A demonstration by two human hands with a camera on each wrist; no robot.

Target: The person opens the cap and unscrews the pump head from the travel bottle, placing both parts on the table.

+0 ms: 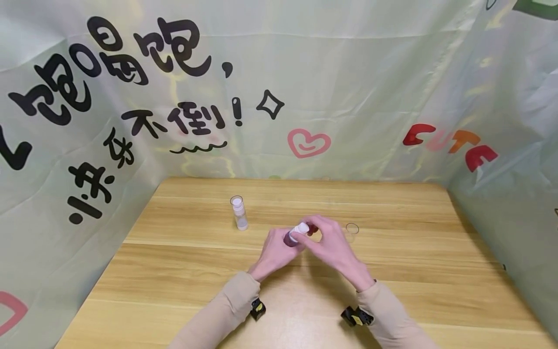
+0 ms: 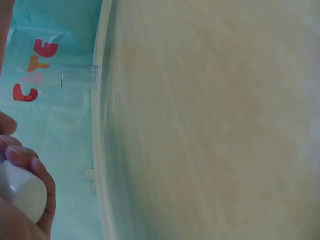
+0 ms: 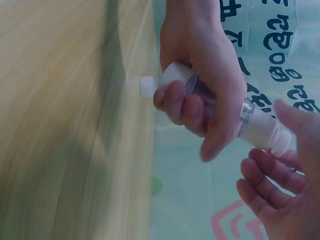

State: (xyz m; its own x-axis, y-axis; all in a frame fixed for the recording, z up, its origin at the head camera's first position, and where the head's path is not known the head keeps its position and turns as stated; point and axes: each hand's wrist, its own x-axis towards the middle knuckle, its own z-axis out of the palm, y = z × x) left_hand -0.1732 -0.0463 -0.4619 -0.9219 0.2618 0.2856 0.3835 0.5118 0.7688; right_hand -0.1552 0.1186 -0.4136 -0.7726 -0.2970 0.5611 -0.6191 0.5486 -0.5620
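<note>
My left hand (image 1: 279, 249) holds a small pump bottle (image 1: 291, 239) with a white top. In the right wrist view its fingers (image 3: 192, 110) wrap round the bottle's body, and the white collar (image 3: 261, 127) sticks out past them toward my right hand. The bottle's white base (image 2: 27, 192) shows in the left wrist view, partly behind fingers. My right hand (image 1: 331, 245) has its thumb and curled fingers (image 3: 272, 177) round the white nozzle end. Right of the hands stands a clear cylindrical cap (image 1: 352, 228), also seen as a clear cap (image 2: 80, 76) in the left wrist view.
A second small bottle (image 1: 239, 213) with a white top stands on the wooden table (image 1: 183, 271), left of the hands. Printed cloth walls (image 1: 357, 97) enclose the table at the back and sides. Both wrists carry small black cameras (image 1: 357, 316).
</note>
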